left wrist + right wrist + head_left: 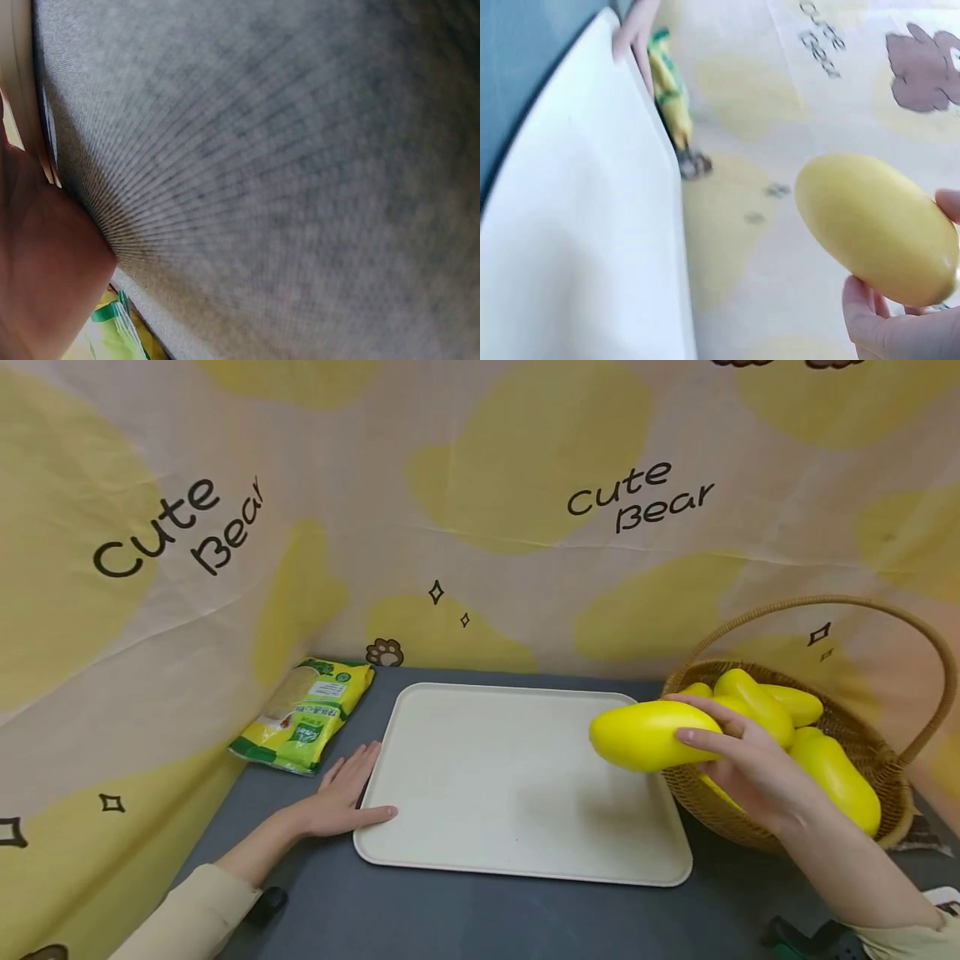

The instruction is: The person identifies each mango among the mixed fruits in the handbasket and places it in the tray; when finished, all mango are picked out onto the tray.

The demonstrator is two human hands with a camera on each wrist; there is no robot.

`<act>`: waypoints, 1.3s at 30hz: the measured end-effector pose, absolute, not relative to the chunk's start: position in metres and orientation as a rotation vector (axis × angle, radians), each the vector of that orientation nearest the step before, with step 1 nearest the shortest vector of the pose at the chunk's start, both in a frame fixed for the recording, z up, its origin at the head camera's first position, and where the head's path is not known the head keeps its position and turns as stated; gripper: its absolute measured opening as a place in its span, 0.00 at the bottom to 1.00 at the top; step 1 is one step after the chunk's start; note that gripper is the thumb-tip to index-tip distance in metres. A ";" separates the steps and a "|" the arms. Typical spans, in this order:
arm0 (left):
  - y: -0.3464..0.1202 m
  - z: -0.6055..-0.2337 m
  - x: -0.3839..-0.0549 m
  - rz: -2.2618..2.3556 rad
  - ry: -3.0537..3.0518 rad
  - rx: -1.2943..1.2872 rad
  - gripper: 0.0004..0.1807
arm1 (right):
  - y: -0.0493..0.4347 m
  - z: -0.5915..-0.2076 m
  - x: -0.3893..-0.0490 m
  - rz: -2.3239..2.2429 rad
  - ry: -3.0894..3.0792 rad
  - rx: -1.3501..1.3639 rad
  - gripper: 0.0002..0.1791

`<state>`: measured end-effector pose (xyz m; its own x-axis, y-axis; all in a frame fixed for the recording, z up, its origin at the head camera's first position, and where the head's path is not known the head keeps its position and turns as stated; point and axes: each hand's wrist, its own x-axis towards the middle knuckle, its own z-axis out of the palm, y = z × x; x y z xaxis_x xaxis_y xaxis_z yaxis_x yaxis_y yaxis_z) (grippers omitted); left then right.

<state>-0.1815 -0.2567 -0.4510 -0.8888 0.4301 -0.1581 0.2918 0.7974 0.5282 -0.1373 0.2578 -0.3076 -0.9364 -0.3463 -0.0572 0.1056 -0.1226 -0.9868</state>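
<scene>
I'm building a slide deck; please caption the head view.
The right hand holds a yellow fruit above a white tray, beside a wicker basket; the left hand touches the tray's rim.

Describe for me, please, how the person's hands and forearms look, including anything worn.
The left hand and right hand are bare, with no gloves or rings visible. The left sleeve and right sleeve are plain pale cream and stop short of the wrists. A small black object shows beside the left sleeve, and a partly green dark object beside the right; how they attach is unclear.
</scene>
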 end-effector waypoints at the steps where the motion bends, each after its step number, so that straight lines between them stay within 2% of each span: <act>1: -0.256 -0.451 -0.182 0.737 2.711 0.558 0.60 | 0.248 -0.309 -0.140 -2.146 1.815 -0.236 0.19; 7: -0.254 -0.451 -0.183 0.758 2.699 0.584 0.60 | 0.196 -0.319 -0.155 -2.242 1.666 -0.047 0.12; 12: -0.253 -0.450 -0.183 0.760 2.689 0.591 0.59 | 0.162 -0.341 -0.174 -2.358 1.492 0.027 0.08; 25: -0.251 -0.453 -0.186 0.729 2.691 0.584 0.60 | 0.095 -0.398 -0.233 -2.316 1.596 0.290 0.20; 35: -0.260 -0.458 -0.185 0.754 2.700 0.575 0.60 | 0.046 -0.415 -0.268 -2.182 1.822 0.293 0.36; 39: -0.263 -0.459 -0.185 0.742 2.709 0.557 0.61 | 0.027 -0.418 -0.278 -2.153 1.884 0.301 0.38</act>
<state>-0.1848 -0.2630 -0.4595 -0.8875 0.4320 -0.1606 0.2899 0.7941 0.5341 -0.2780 0.0274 -0.4180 -0.9437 -0.0614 -0.3251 0.3304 -0.1225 -0.9359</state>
